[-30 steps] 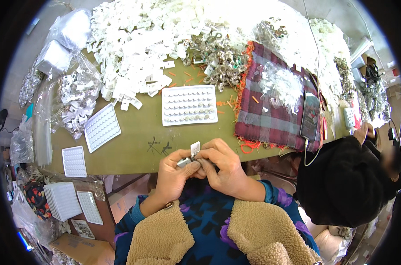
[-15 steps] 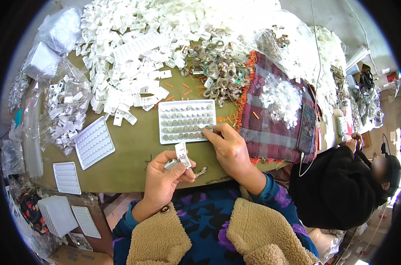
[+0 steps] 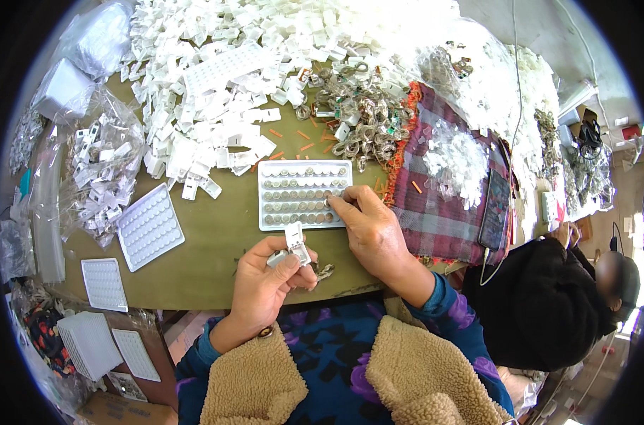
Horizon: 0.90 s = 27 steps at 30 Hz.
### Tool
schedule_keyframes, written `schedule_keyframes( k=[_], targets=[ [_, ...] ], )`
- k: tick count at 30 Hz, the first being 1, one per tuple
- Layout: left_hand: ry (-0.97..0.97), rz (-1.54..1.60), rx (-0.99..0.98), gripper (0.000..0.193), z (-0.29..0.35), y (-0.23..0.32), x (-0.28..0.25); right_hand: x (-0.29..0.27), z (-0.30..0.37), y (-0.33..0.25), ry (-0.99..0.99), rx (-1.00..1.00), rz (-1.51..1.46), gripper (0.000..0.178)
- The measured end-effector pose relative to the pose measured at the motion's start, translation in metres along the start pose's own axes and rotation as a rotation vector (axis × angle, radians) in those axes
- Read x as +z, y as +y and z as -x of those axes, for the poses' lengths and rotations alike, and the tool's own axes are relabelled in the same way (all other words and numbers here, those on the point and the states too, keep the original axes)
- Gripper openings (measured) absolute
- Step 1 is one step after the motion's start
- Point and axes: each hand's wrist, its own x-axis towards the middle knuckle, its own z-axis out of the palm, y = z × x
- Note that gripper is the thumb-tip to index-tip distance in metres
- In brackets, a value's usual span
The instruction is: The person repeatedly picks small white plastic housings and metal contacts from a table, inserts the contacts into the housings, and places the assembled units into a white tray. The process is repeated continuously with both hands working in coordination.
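Note:
My left hand [image 3: 265, 278] is closed around a small white plastic case [image 3: 296, 244] with its flap standing up. Another white piece shows beside it between the fingers, and a short cord end [image 3: 325, 272] sticks out past the fingertips. Above it lies a white tray [image 3: 305, 226] with rows of round silver button cells [image 3: 294, 207]. My right hand [image 3: 373, 230] reaches over the tray's right edge. Its thumb and forefinger are pinched together at a button cell [image 3: 327, 200] in the lower rows; the fingertips partly cover it.
White cases [image 3: 194, 152] are heaped across the back of the table. A cord bundle [image 3: 364, 113] lies beside a plaid cloth [image 3: 439, 212] bearing clear pieces and a phone [image 3: 493, 212]. Spare trays [image 3: 150, 227] and a bag [image 3: 102, 170] lie left. A person in black [image 3: 541, 304] sits right.
My right fingertips have moved slightly up and left along the tray's right end and now pinch at a cell. The left hand still holds the case, nearly in place.

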Motion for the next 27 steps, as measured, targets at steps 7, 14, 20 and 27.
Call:
schedule_keyframes(
  k=[7,14,20,27],
  targets=[
    [-0.005,0.074,0.015,0.023,0.002,-0.004,-0.003,-0.007,0.000,-0.015,0.050,0.039,-0.129,0.018],
    [-0.012,0.083,-0.001,0.019,0.014,-0.016,0.001,-0.011,0.028,-0.064,0.112,0.046,-0.395,0.020],
    [-0.008,0.103,0.005,0.020,0.026,-0.020,0.004,-0.015,0.037,-0.074,0.092,0.041,-0.558,0.026],
    [-0.016,0.086,-0.004,0.022,0.029,-0.020,0.010,-0.014,0.033,-0.071,0.242,-0.116,-0.401,0.032]
  ],
)
